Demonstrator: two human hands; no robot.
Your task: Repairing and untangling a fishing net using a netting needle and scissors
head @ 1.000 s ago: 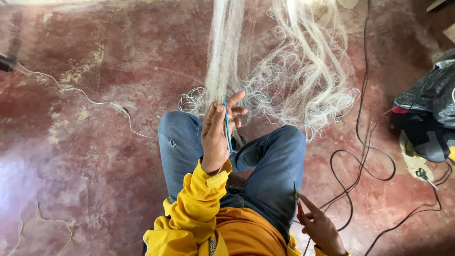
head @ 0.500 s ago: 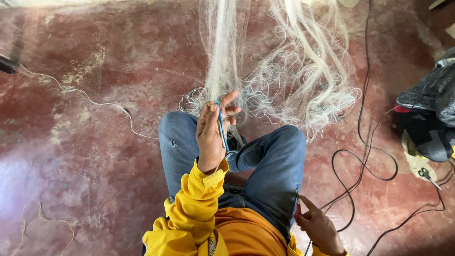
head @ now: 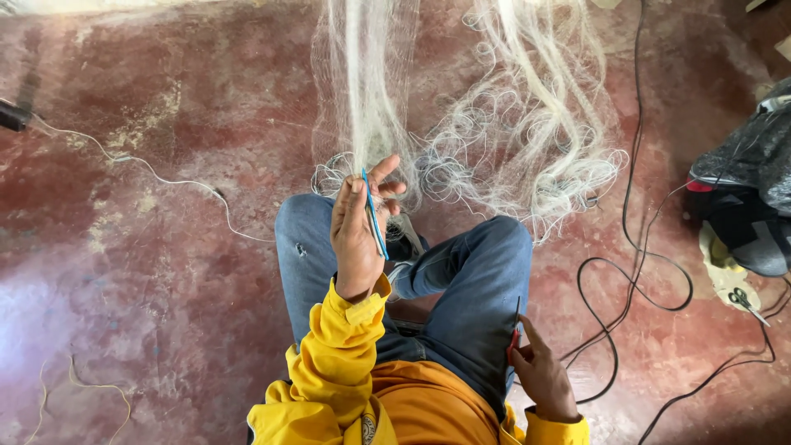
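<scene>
The net (head: 371, 124), hanging down at centre top, is staying pinched with a blue needle (head: 375, 216) in my left hand (head: 356, 231), while my right hand (head: 540, 375) is keeping its grip on a red tool (head: 514, 342) at lower right.

We see soft, even daylight on the worn red concrete floor (head: 165, 247), pale glare along its top edge, faint shadows, wide-angle bending at the corners.

Net-mending workspace, likely home yard or shed: worn red cement floor (head: 165, 272); white fishing net (head: 527, 148) heaped at 12 o'clock; black cables (head: 634, 272) at 3 o'clock; dark bundle (head: 746, 198) at 2 o'clock.
</scene>
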